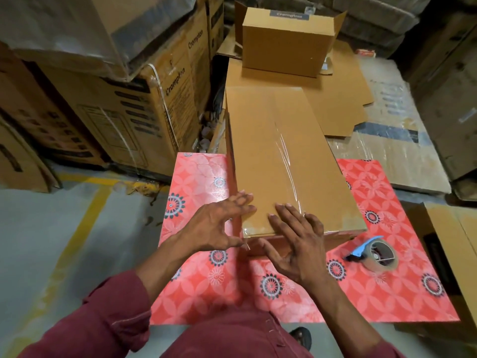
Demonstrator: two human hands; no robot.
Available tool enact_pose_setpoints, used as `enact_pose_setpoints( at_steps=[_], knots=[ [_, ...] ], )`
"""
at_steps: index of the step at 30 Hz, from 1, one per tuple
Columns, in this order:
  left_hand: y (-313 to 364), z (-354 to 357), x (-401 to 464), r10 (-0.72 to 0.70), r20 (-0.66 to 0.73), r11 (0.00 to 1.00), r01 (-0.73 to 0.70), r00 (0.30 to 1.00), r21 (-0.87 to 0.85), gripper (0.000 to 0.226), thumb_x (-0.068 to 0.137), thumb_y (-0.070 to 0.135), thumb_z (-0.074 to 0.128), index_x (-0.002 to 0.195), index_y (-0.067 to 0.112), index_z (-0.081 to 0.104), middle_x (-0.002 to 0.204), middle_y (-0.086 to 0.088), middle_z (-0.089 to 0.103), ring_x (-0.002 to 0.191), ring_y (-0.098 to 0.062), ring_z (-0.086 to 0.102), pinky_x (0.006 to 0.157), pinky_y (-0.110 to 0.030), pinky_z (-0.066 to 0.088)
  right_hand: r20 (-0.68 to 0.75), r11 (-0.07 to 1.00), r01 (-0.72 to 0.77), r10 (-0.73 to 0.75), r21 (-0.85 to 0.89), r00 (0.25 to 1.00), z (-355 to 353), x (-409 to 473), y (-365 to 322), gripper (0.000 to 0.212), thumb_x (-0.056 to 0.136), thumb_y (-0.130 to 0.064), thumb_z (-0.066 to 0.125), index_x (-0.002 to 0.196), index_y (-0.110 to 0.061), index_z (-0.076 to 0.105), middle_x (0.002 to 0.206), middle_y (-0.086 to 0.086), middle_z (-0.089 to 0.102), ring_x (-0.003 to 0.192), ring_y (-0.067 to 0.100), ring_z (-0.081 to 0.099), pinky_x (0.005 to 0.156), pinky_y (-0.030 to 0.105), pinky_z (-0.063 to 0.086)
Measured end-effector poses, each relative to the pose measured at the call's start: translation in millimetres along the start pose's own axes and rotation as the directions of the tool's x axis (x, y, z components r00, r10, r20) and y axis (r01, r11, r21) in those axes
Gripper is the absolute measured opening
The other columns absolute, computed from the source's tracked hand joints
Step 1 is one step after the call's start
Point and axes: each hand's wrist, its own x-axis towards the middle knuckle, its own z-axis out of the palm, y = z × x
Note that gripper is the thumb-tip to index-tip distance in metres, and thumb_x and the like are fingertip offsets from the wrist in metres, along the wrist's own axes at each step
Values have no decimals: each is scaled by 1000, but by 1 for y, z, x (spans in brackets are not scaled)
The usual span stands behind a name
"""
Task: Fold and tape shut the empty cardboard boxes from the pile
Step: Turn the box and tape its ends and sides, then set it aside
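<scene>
1. right hand [296, 244]: fingers straight and spread, laid flat on the near end of the cardboard box [286, 161]; fingertips on the top face beside the tape strip [281, 148], palm over the near edge. nothing grasped, hand released.
2. left hand [222, 223]: fingers straight and splayed, at the box's near left corner; fingertips touch the top face near its left edge, thumb points toward the corner. nothing grasped, hand released.
3. both forearms come out of dark red sleeves [111, 306] at the bottom of the view.
4. cardboard box: closed, long, lies flat with its near end on the tabletop [196, 182], which carries a red floral cover; the far end runs out past the tabletop's far edge. clear tape strip runs lengthwise along the middle seam of the top face and wraps over the near edge.
5. tape dispenser [374, 251]: blue handle, roll of clear tape, lies on the tabletop to the right of the box, just beside the near right corner, untouched.
6. beyond the box: flattened cardboard sheets [343, 99] on the floor, and a smaller brown box [284, 45] standing on them, one flap up.
7. left side: stacked printed cartons [134, 109], some wrapped in plastic film.
8. floor [51, 228]: grey with yellow painted lines.
</scene>
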Motion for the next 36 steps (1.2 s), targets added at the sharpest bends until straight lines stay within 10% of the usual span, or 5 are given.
enact_pose_setpoints(
  at_steps=[14,27,36],
  knots=[
    [8,17,-10,-31,-118,1000,31,993,2,78,72,38,74,147,24,59,165,9,37,155,-5,27,116,-33,42,59,992,-89,94,-87,994,-1,4,-25,92,67,-95,62,127,-26,71,149,4,56,143,24,48,113,62,30],
    [5,17,-11,1,-108,999,4,994,41,87,70,21,89,150,23,56,167,7,35,156,-6,25,108,-44,53,18,991,-98,100,-95,995,12,2,-15,60,87,-74,61,127,-30,70,148,0,56,141,23,49,111,61,31],
    [1,10,-9,42,16,999,-43,999,28,109,67,70,83,158,22,45,171,5,26,159,-9,17,125,-38,33,-129,996,-17,6,-89,992,20,0,-11,59,81,-69,75,120,-24,77,142,3,63,134,26,57,104,62,38]
  ],
)
